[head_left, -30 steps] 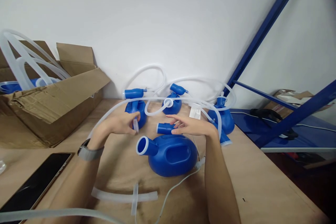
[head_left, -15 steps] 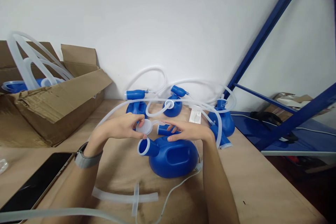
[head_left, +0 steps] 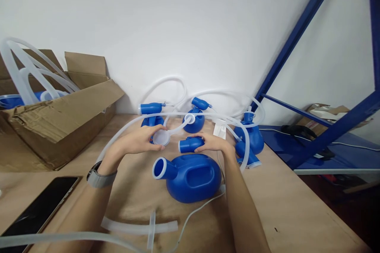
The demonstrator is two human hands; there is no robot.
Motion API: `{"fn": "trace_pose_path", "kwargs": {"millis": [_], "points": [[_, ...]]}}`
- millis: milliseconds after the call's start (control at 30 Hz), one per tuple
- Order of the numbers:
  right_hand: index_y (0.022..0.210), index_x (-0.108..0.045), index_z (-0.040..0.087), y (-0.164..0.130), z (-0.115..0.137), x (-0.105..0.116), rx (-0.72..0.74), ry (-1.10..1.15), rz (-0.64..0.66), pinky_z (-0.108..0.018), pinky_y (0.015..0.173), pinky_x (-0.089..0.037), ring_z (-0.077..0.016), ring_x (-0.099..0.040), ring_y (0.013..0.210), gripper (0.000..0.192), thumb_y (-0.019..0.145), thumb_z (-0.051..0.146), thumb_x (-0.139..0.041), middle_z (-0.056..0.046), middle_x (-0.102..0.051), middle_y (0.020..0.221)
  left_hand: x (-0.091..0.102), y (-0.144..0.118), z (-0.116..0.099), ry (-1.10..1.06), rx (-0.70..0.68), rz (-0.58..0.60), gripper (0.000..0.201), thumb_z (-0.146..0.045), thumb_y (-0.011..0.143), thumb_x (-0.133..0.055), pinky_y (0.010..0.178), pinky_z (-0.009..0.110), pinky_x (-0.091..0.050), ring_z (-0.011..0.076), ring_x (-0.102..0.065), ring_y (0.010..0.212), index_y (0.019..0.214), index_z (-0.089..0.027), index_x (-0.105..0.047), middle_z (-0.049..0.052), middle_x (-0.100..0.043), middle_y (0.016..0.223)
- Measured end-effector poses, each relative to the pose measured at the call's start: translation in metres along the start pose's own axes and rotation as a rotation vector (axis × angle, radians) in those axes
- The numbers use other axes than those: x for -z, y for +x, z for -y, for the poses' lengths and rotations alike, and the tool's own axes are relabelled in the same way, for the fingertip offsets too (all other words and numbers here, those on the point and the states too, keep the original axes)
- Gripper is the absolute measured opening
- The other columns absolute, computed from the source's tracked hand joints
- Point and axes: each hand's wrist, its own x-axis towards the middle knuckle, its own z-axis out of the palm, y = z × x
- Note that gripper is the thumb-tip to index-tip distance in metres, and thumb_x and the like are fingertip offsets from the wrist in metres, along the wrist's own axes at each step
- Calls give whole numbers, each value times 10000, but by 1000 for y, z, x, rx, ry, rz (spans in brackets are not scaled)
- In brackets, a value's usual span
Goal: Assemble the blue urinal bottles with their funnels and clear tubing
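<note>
- The left hand (head_left: 139, 142) pinches a translucent round cap (head_left: 162, 137) at its rim, fingers closed on it, above the table (head_left: 297, 209).
- The right hand (head_left: 212, 143) wraps closed around a short blue connector (head_left: 190, 144), just behind the big blue bottle (head_left: 190, 176).
- Best, I'd judge, to keep the cap square to the connector's open end and press evenly, clear of the loose tubing (head_left: 139, 227).

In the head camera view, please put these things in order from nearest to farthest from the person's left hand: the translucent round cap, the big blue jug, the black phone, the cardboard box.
1. Translucent round cap: held in the left hand.
2. Big blue jug: just right of the hand and nearer the camera.
3. Cardboard box: to the left, by the wall.
4. Black phone: lower left; close to the box in distance, so this order is uncertain.
</note>
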Motion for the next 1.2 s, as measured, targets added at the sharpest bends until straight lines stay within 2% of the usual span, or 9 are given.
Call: {"fn": "trace_pose_path", "kwargs": {"millis": [100,200,333,433,600,767,867,1000,1200], "points": [[1409,-618,288,-28,25,20,34,69,-55,-509,1134,-467,-337,-572,1315,737,750,520,-856,-101,-579,1468,-1,1,-2,-68,-67,-149,691,-634,798,-693,855,343,-548,303,-649,1127,1358,-237,-617,86,-675,1334],[1346,-626,325,-50,51,29,188,103,-170,-486,1078,-521,-322,-550,1331,659,754,488,-864,-76,-507,1495,-3,0,-13,-165,-87,-249,699,-676,777,-717,849,351,-584,292,-671,1090,1333,-258,-650,74,-672,1357],[1274,-601,304,-61,80,22,354,-41,-426,-484,1025,-566,-336,-498,1365,619,738,413,-890,-99,-377,1469,-8,-2,-33,-351,-67,-325,738,-654,819,-709,827,355,-602,264,-714,976,1424,-246,-597,80,-712,1294],[1257,-589,303,-61,95,13,436,-136,-485,-489,1001,-585,-323,-543,1299,585,754,365,-881,-102,-340,1429,-10,-3,-41,-397,-63,-393,740,-636,878,-654,861,373,-594,285,-708,1035,1493,-244,-531,86,-712,1300],[1249,-569,310,-54,103,5,569,-136,-517,-505,1034,-570,-364,-372,1447,599,742,344,-887,-106,-356,1376,-6,-6,-39,-439,-138,-384,516,-592,1001,-440,1027,387,-508,317,-601,1258,1284,-218,-656,69,-690,1341],[1240,-552,307,-53,105,4,548,-130,-634,-509,1072,-544,-359,-369,1448,596,737,293,-871,-107,-322,1393,-6,-10,-38,-490,-99,-456,446,-580,952,-530,811,334,-533,237,-664,947,1216,-222,-495,56,-708,1126],[1237,-547,295,-55,108,3,562,-126,-654,-501,1070,-542,-356,-387,1425,603,728,290,-872,-110,-325,1371,-13,-9,-44,-520,-119,-436,406,-540,963,-523,820,351,-539,234,-669,976,1204,-241,-389,76,-676,1186],[1223,-553,300,-50,111,-3,618,-178,-684,-533,1120,-487,-358,-372,1413,598,714,270,-866,-103,-364,1309,-27,-3,-53,-645,-259,-536,599,-488,907,-653,1038,450,-508,297,-552,1340,1314,-291,-260,133,-520,1481],[1177,-563,293,-47,119,-8,698,-148,-642,-541,1157,-445,-339,-401,1380,573,684,238,-850,-94,-387,1310,-40,-1,-57,-653,-395,-641,832,-457,821,-799,1177,546,-407,367,-482,1414,1496,-299,-339,141,-460,1552]]}}
